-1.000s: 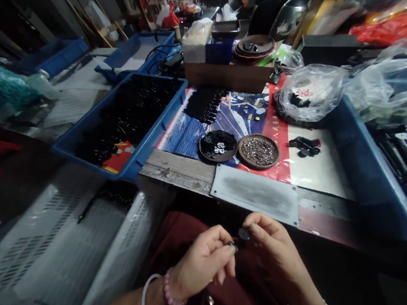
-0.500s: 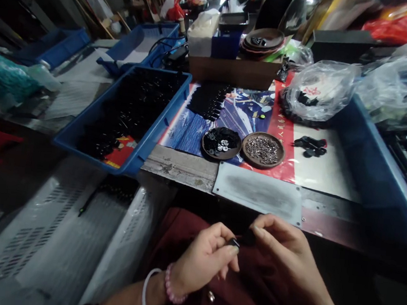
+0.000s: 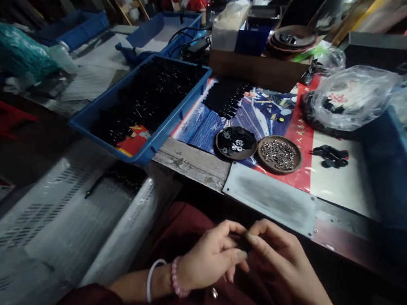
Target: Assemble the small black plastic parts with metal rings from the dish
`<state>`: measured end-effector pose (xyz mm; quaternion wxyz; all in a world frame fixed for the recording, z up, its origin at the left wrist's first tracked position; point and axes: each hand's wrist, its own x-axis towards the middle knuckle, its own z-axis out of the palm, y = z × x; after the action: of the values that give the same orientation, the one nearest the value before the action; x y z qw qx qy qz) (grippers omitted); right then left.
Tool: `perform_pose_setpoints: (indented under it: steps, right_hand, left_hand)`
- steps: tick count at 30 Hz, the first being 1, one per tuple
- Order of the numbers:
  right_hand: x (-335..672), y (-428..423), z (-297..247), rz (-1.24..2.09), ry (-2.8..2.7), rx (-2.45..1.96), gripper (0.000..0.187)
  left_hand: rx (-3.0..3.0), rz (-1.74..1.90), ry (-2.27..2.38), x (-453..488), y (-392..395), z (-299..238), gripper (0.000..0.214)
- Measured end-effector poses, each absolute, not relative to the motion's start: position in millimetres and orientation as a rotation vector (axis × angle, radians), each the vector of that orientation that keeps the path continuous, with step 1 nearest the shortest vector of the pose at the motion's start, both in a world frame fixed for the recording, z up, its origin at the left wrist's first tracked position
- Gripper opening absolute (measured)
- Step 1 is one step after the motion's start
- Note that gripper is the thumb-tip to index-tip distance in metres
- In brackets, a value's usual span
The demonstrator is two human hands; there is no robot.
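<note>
My left hand (image 3: 213, 261) and my right hand (image 3: 283, 254) meet above my lap, fingertips nearly touching. Both are closed in a pinch around a small black part (image 3: 247, 244), mostly hidden by the fingers and hard to make out against the dark clothing. Beyond them, at the bench edge, lies a grey metal plate (image 3: 270, 197). Behind the plate stand a round dish of black and silvery flat pieces (image 3: 218, 150) and a second dish of small metal pins or screws (image 3: 261, 161).
A blue bin (image 3: 171, 134) of black parts stands at the left, with a row of black pieces (image 3: 224, 98) beside it. On the right are small black parts (image 3: 330, 155), a clear plastic bag (image 3: 356, 99) and another blue bin (image 3: 404, 165). Grey plastic crates (image 3: 52, 223) sit lower left.
My hands have come closer together, and the black parts that showed at each hand's fingertips are now mostly covered. The view has turned slightly left, so the bench things appear further right.
</note>
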<state>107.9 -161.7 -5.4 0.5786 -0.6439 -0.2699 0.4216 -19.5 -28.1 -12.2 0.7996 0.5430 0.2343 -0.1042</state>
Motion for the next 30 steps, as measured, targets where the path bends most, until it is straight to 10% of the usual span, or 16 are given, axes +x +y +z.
perform_pose_setpoints:
  steps: [30]
  right_hand:
    - [62.4, -132.3, -29.9, 0.766, -0.226, -1.511, 0.035]
  left_hand:
    - [1.124, -0.190, 0.490, -24.5, -17.0, -9.7, 0.043]
